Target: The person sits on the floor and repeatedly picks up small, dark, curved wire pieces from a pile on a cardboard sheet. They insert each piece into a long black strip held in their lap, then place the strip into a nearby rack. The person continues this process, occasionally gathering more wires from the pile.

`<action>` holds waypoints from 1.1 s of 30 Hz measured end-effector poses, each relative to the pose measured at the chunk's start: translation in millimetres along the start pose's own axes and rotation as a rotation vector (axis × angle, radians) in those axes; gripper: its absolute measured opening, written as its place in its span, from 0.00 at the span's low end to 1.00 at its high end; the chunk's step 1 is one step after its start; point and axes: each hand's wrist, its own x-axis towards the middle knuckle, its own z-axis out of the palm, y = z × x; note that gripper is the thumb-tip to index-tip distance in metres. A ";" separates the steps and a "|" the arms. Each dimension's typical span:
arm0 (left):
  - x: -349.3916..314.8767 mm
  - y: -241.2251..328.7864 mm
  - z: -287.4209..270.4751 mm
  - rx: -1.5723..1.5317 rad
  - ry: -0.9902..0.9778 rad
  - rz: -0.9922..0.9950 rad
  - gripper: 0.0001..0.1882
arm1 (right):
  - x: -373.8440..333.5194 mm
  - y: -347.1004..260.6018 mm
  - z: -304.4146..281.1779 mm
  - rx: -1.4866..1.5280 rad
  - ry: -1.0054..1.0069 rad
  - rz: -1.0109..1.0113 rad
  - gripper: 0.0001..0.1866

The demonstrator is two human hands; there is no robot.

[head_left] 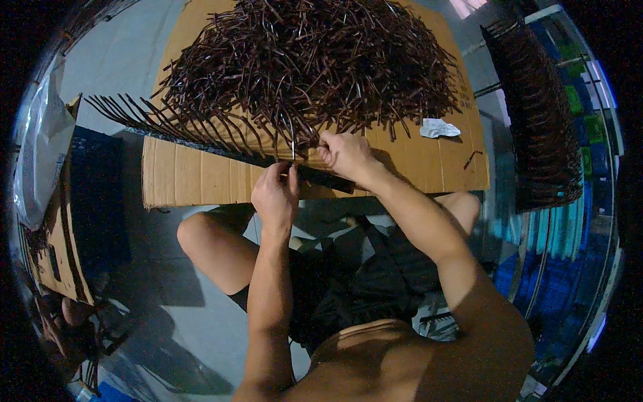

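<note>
Across the cardboard lies a long dark strip [327, 179] with a row of thin, curved, dark brown cable-like pieces [206, 128] standing along its left part. My left hand [275, 195] is closed in a pinch at the strip's near edge, below a piece with a shiny, light-coloured length. What lies between its fingertips is hidden. Just to the right, my right hand [347, 158] has its fingers curled together beside several brown pieces; its grip is too covered to make out. Beyond both hands spreads a large heap of loose brown pieces [315, 63].
The flat cardboard sheet [184, 175] forms the work surface. A crumpled white paper [439, 128] lies at its right. Further right hangs a dense row of brown pieces [536, 114] near blue crates [556, 281]. A clear plastic bag [43, 151] is at the left.
</note>
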 end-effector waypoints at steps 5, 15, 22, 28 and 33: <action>4.5 -1.9 -7.5 0.049 0.080 -0.020 0.09 | -2.6 -4.3 -31.4 -0.242 0.217 0.064 0.08; 9.2 0.1 -9.2 0.051 0.024 -0.077 0.09 | 45.4 2.3 39.9 0.014 -0.134 -0.155 0.10; 7.6 -14.4 -8.9 0.028 0.023 -0.012 0.09 | 36.8 -12.2 23.7 0.438 -0.057 0.098 0.07; 8.1 -11.9 -7.9 0.003 0.008 -0.014 0.11 | 1.3 -61.7 2.8 1.062 0.094 0.141 0.05; 7.7 -17.6 -2.0 -0.018 0.074 0.048 0.08 | 3.1 -68.0 22.8 0.859 0.107 -0.043 0.04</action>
